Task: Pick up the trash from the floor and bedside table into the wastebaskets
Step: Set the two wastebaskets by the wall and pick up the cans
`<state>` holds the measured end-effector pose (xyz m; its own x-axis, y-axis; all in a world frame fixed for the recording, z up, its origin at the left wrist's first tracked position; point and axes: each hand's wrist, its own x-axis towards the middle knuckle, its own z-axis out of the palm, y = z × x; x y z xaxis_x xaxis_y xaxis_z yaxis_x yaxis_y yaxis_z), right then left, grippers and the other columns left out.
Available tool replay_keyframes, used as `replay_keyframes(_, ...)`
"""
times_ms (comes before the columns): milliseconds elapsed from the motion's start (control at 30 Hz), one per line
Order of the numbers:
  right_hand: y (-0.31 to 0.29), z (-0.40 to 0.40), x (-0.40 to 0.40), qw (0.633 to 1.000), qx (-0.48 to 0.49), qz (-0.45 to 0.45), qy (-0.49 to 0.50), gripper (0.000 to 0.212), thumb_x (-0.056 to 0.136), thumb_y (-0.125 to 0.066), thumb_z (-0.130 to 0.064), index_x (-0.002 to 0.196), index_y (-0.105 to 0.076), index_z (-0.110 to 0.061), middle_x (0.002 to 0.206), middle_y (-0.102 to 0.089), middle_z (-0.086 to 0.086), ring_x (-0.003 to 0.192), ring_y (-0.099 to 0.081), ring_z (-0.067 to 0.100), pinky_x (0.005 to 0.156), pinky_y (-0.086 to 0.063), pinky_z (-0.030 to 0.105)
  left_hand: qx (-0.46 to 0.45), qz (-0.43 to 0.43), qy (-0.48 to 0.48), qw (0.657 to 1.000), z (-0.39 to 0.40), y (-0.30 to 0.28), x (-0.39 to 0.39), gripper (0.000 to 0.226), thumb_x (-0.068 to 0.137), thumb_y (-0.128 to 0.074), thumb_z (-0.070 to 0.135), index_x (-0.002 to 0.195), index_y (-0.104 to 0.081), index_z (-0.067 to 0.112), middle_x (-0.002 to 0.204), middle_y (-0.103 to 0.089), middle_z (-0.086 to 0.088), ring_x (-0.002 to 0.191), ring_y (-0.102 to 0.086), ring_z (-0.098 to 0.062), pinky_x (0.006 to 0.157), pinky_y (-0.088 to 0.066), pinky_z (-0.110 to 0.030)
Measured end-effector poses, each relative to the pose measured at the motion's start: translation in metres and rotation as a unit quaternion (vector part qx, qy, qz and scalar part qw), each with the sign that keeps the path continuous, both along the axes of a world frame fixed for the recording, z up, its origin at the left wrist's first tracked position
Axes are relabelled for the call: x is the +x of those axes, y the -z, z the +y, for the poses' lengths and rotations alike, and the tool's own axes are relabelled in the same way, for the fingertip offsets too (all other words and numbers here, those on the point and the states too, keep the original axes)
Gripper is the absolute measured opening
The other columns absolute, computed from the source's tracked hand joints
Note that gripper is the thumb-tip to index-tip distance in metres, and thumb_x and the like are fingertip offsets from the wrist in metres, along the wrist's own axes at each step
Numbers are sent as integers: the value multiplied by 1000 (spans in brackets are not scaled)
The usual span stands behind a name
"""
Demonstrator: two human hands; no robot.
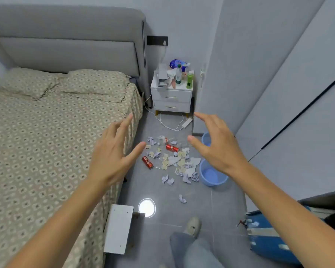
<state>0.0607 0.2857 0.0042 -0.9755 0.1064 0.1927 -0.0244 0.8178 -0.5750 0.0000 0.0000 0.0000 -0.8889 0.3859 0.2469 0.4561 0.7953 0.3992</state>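
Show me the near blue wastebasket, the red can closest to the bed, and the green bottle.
near blue wastebasket (221,182), head view, front rim
red can (147,162), head view, side
green bottle (190,80), head view, body

Just beyond the right hand, far blue wastebasket mostly hidden behind thumb and palm; near wastebasket with rim partly covered by the wrist. Under the left hand, bed edge concealed. Between both hands, paper scraps too small to tell apart. Far past the fingertips, nightstand clutter blurred, labels unreadable. Below the right forearm, blue object cut off at the edge.
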Motion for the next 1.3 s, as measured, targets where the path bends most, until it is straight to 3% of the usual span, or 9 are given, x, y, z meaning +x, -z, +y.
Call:
replay_keyframes(233,20,50,-99,999,-12,-25,20,64,94,-58,-53,151,-38,-29,140,-48,-4,129,-44,19,103,-42,38,-22,-3,-3,1000,50,3,-99,75,95,-43,66,160,-19,37,137,-46,-1,121,-48,-21,97,-43,-44)
replay_keyframes(533,29,72,-202,999,44,-15,26,69,92,-57,-55,152,-34,-31,133,-47,-4,123,-45,21,96,-48,43,-43,-2,31,999,80,1,-214,73,96,-45,64,160,-21,37,132,-48,-1,118,-49,-22,94,-43,-42)
replay_keyframes(833,56,59,-297,984,38,-39,170,69,92,-59,-54,152,-36,-28,139,-47,-4,127,-44,20,100,-47,42,-13,-9,157,987,109,30,-397,74,96,-45,64,160,-23,35,130,-49,1,117,-47,-19,93,-38,-35)
replay_keyframes(1033,63,12,-369,954,-17,-19,298,67,90,-59,-55,149,-41,-28,135,-50,-7,124,-47,18,98,-48,39,-4,-33,240,970,110,32,-533,74,95,-46,67,159,-24,36,133,-50,1,121,-47,-23,98,-43,-45)
replay_keyframes(1133,59,-6,-380,938,-28,-14,344,67,89,-58,-57,148,-42,-28,132,-51,-8,118,-49,18,97,-49,39,4,-44,272,961,119,26,-560,72,95,-47,66,158,-26,38,133,-50,2,124,-46,-22,99,-42,-46)
replay_keyframes(1300,61,-14,-366,913,-33,-18,406,66,91,-65,-48,149,-41,-26,137,-51,-7,121,-48,17,100,-45,34,10,-63,324,944,143,31,-559,74,93,-47,65,158,-25,39,129,-51,4,121,-46,-19,91,-36,-34)
